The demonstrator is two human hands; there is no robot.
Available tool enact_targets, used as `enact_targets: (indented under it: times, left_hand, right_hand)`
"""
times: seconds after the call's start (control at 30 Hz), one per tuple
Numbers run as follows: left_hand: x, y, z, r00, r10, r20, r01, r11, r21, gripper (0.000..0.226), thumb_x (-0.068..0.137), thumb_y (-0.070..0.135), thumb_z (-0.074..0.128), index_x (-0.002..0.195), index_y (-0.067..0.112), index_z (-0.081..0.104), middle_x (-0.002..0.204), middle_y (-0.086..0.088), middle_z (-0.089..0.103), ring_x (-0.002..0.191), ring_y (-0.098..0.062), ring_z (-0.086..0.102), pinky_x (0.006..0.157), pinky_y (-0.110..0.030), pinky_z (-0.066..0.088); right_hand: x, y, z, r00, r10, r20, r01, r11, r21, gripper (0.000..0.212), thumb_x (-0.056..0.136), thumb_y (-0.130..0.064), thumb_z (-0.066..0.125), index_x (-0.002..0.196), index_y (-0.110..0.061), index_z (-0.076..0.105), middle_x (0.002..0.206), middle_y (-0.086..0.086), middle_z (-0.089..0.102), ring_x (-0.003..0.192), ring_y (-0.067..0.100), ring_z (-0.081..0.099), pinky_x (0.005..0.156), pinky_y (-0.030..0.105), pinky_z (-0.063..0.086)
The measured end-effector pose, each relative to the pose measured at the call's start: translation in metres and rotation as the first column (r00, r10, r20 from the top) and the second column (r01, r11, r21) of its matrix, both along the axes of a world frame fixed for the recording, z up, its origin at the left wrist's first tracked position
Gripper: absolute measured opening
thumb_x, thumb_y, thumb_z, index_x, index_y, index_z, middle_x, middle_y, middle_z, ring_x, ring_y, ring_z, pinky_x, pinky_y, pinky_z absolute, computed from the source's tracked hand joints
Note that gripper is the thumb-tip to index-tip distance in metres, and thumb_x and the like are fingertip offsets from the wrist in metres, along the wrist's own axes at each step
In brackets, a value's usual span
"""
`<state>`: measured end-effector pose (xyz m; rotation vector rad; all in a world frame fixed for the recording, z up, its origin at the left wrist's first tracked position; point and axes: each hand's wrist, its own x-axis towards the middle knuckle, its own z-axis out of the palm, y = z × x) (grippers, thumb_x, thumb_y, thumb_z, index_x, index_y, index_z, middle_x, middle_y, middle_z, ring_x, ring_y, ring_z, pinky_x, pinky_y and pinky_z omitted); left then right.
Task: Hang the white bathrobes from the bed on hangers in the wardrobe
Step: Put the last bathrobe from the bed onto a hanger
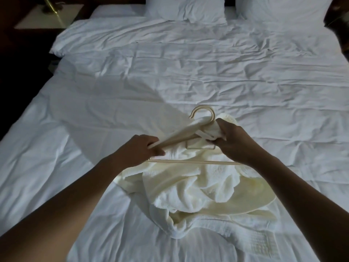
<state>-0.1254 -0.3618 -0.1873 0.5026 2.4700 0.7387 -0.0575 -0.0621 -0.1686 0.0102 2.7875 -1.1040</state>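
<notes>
- Stage: fitting the garment onto the hanger. The work takes place on the bed [170, 72]; the wardrobe is not in view.
- Location of the task item: one white bathrobe [188, 186] lies crumpled on the near part of the bed, directly in front of the person. Most of its fabric rests on the cover.
- The hanger [181, 138] is pale and is held just above the upper part of the bathrobe, with its hook pointing toward the pillows [185, 8].
- Left hand [139, 150]: fingers are curled round the left shoulder arm of the hanger, near its end.
- Right hand [234, 142]: fingers are clamped on a bunch of bathrobe fabric beside the hanger's neck. It appears to be working that fabric over the right shoulder arm.
- Done, as judged: hanger fetched and laid to the garment; one shoulder partly engaged.
- Left, as judged: seat both shoulders, lift the bathrobe clear of the bed, carry it to the wardrobe, hook it on.
- A waffle-textured patch at the near right edge may belong to this bathrobe or to a second one; this cannot be determined.
</notes>
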Motion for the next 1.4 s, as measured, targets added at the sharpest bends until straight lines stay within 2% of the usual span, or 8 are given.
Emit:
enact_targets:
  times: [0.3,0.43,0.57,0.67,0.8,1.03,1.17,1.4]
  left_hand:
    - [-0.036,-0.006,0.057,0.866,0.143,-0.479,-0.087,0.987,0.137,0.007,0.093,0.023,0.066,0.094,0.022,0.073,0.087,0.006,0.074,0.087,-0.017,0.07,0.079,-0.035,0.053]
    - [-0.008,0.019,0.06,0.785,0.159,-0.599,-0.115,0.987,0.111,0.016,0.097,0.03,0.067,0.088,0.017,0.061,0.077,0.001,0.068,0.08,-0.028,0.068,0.067,-0.035,0.047]
    - [0.039,0.039,0.046,0.996,-0.09,0.006,0.091,0.994,-0.055,0.025,0.093,0.053,0.066,0.105,0.031,0.064,0.094,0.014,0.07,0.095,-0.014,0.069,0.079,-0.029,0.048]
    - [0.045,0.039,0.051,0.923,-0.141,0.358,0.032,0.955,0.295,0.032,0.093,0.045,0.07,0.116,0.022,0.072,0.105,0.001,0.078,0.094,-0.016,0.074,0.09,-0.038,0.058]
    - [0.018,0.037,0.061,0.953,0.117,-0.28,-0.036,0.96,0.277,0.034,0.085,0.044,0.081,0.11,0.027,0.064,0.104,0.008,0.068,0.096,-0.01,0.064,0.083,-0.027,0.049]
    - [0.017,0.046,0.06,0.971,-0.073,-0.228,0.092,0.993,0.073,0.021,0.102,0.035,0.06,0.09,0.018,0.058,0.078,0.005,0.065,0.073,-0.009,0.06,0.075,-0.038,0.049]
    - [0.007,0.039,0.091,0.891,-0.058,-0.451,0.087,0.995,0.045,0.036,0.102,0.045,0.052,0.079,0.018,0.044,0.07,0.003,0.055,0.068,-0.012,0.053,0.066,-0.039,0.044]
    - [-0.005,0.052,0.18,0.789,0.02,-0.614,0.098,0.983,0.158,0.045,0.098,0.059,0.046,0.077,0.02,0.041,0.068,0.003,0.053,0.07,-0.02,0.055,0.065,-0.041,0.045]
  right_hand:
    - [-0.011,0.005,0.012,0.996,0.077,0.044,-0.088,0.935,0.342,0.019,0.098,-0.019,0.058,0.112,-0.018,0.045,0.098,0.01,0.063,0.085,0.034,0.062,0.067,0.041,0.051]
    - [-0.011,0.004,0.018,0.985,-0.108,-0.137,0.129,0.98,0.153,0.017,0.094,-0.003,0.056,0.105,-0.009,0.044,0.092,0.016,0.065,0.083,0.04,0.06,0.066,0.04,0.044]
    - [-0.007,0.007,0.027,0.984,-0.156,-0.083,0.161,0.986,0.054,0.016,0.092,0.001,0.052,0.097,-0.011,0.042,0.088,0.009,0.062,0.077,0.031,0.056,0.064,0.04,0.043]
    - [0.004,0.004,0.026,0.998,-0.068,-0.018,0.069,0.997,0.04,0.013,0.095,-0.001,0.054,0.097,-0.012,0.045,0.086,0.009,0.063,0.076,0.026,0.058,0.063,0.036,0.044]
    - [0.015,0.003,0.026,0.999,-0.041,-0.005,0.041,0.998,-0.054,0.019,0.096,-0.006,0.055,0.108,-0.021,0.053,0.092,0.004,0.067,0.082,0.022,0.063,0.068,0.034,0.05]
    - [0.018,0.01,0.053,0.994,0.022,-0.111,-0.024,1.0,-0.014,0.027,0.091,-0.038,0.074,0.087,-0.022,0.053,0.075,-0.004,0.06,0.069,0.015,0.055,0.065,0.035,0.045]
    - [0.006,0.055,0.068,0.984,0.107,-0.145,-0.034,0.899,0.436,0.055,0.086,-0.077,0.047,0.092,-0.025,0.063,0.085,-0.007,0.066,0.09,0.02,0.06,0.079,0.039,0.043]
    - [-0.008,0.093,0.149,0.958,0.104,-0.267,0.011,0.918,0.397,0.033,0.083,-0.047,0.077,0.086,-0.021,0.057,0.077,-0.007,0.06,0.081,0.025,0.06,0.066,0.031,0.04]
